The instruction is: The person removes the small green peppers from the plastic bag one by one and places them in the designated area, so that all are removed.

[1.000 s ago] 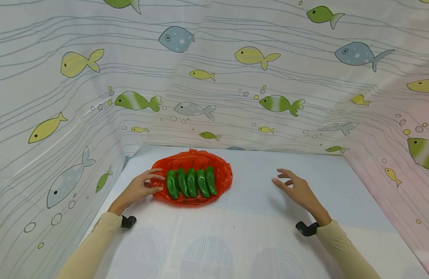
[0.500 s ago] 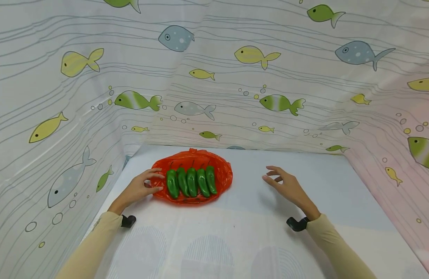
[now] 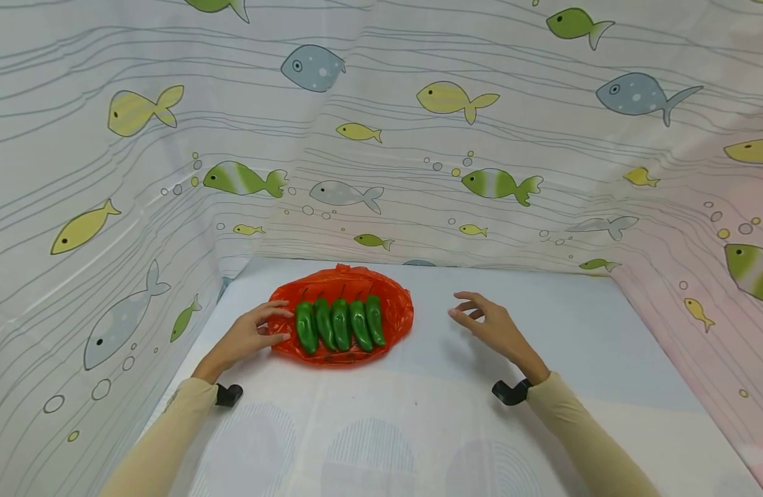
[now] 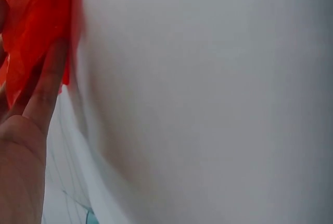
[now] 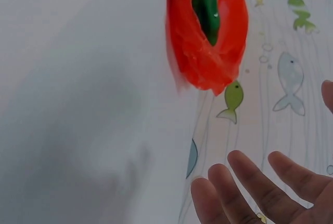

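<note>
A red plastic bag (image 3: 400, 310) lies spread on the table with its mouth wide. Several green peppers (image 3: 340, 326) are lined up side by side inside it. My left hand (image 3: 245, 336) is at the bag's left side, fingers loosely bent and thumb apart. In the left wrist view its fingers rest against the red plastic (image 4: 39, 26). To the right of the bag and apart from it, my right hand (image 3: 496, 330) hovers over the table with bent fingers, holding nothing. The right wrist view shows those fingers (image 5: 260, 187) spread, with the bag and a green pepper (image 5: 207, 8) beyond.
The white table (image 3: 419, 428) has pale round prints near its front. Fish-printed cloth (image 3: 381, 159) rises at the back and both sides. A black wrist mount (image 3: 229, 395) sits at the left cuff, another black mount (image 3: 510, 392) at the right one.
My right hand has moved steadily left toward the bag. The left hand, bag and peppers have stayed in place.
</note>
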Demonstrator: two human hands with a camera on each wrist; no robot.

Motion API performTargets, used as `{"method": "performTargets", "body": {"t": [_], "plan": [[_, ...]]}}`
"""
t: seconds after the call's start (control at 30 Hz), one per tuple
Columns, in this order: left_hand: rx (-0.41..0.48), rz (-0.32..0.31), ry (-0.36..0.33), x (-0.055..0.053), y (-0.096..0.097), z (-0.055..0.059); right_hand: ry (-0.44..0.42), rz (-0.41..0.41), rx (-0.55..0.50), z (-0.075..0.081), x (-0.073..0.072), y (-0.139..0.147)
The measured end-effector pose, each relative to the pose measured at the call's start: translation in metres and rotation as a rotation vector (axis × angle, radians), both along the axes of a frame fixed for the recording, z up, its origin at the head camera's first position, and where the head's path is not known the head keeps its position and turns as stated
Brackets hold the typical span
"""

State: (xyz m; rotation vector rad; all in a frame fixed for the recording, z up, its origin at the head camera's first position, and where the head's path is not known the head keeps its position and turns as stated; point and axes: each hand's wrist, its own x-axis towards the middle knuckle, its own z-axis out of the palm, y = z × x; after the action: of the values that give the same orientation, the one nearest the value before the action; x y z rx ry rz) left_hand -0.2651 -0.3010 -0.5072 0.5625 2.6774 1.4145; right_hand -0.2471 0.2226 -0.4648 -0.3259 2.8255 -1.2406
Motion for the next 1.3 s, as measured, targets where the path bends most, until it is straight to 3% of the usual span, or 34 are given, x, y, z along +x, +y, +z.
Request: {"method": "performTargets", "body": {"t": [0.7,1.13,1.3], "plan": [[0.021,0.013,-0.010,-0.003,0.000,-0.002,-0.001,0.079,-0.050,-0.001,-0.018,-0.063],[0.019,0.005,0.001,-0.004,0.001,-0.005,-0.006,0.109,-0.065,-0.004,-0.029,-0.088],[0.042,-0.001,-0.003,-0.002,0.002,-0.002,0.030,0.134,-0.070,-0.008,-0.035,-0.096]]}}
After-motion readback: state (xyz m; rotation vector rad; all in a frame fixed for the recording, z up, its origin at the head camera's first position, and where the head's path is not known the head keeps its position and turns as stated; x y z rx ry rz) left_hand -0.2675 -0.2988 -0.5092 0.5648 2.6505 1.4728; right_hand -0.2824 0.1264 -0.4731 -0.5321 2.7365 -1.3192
